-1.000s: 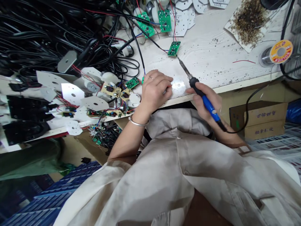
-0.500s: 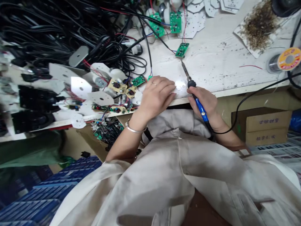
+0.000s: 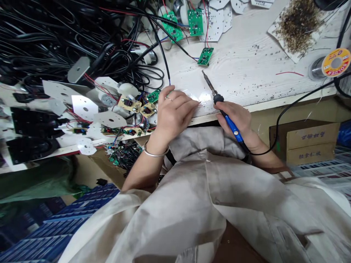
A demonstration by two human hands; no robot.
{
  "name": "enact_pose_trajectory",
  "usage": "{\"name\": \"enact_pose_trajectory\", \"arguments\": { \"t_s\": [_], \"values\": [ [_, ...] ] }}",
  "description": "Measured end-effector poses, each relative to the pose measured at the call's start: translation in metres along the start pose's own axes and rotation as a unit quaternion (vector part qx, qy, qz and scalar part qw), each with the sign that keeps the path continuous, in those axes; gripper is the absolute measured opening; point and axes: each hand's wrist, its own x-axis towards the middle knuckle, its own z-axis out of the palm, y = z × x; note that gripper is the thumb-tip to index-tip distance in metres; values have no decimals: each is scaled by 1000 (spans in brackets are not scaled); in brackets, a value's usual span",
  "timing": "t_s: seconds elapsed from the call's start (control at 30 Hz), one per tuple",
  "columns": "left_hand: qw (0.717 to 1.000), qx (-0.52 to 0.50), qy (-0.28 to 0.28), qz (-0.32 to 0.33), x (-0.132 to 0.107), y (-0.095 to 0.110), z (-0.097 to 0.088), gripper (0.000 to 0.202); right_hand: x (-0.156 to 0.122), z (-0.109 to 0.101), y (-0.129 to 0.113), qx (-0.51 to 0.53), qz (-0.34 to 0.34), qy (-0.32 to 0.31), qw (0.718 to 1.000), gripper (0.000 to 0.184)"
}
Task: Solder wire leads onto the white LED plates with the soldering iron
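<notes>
My right hand (image 3: 237, 118) is wrapped round the blue handle of a soldering iron (image 3: 231, 124). The iron's tip points up and left, just below a small green circuit board (image 3: 205, 56) with red, blue and black wires on it, and a small gap separates them. Near the table edge, my left hand (image 3: 175, 111) is closed, thumb and forefinger together, with the reddish end of a thin wire (image 3: 199, 103) poking out. A black cable (image 3: 164, 60) runs down to its fingers; where that cable ends is hidden. Another green board (image 3: 153, 95) lies beside this hand.
Black cables (image 3: 68, 36) are heaped at the left, with white plates and tan boards (image 3: 128, 103) before them. At the right are a solder spool (image 3: 336, 62), the iron's cord and a pad of brown shavings (image 3: 300, 27). A cardboard box (image 3: 311, 146) stands below the table.
The view has shifted slightly, so the table things appear further left. My left fingers have drawn together, and the reddish wire end now shows at their tips. The soldering iron remains in my right hand.
</notes>
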Motion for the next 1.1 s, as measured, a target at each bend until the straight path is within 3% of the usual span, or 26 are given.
{"name": "enact_pose_trajectory", "arguments": {
  "t_s": [0.17,0.33,0.47,0.57,0.8,1.0,1.1],
  "values": [
    [996,-31,14,-77,3,13,12,17,1,-1,0,28,57,-47,997,32],
    [989,-60,4,-137,4,22,14,17,1,1,2,17,51,-60,997,32],
    [982,-71,14,-174,3,26,18,13,3,-2,0,35,24,-20,999,31],
    [980,-82,24,-180,2,27,23,12,3,-9,-5,89,21,8,996,37],
    [982,-84,22,-165,3,26,23,8,-10,-16,-11,236,226,103,940,27],
    [985,-77,19,-151,4,24,23,9,-7,-14,-10,274,265,141,914,25],
    [986,-77,24,-144,3,23,24,8,-6,-13,-9,269,270,131,915,27]
  ]
}}
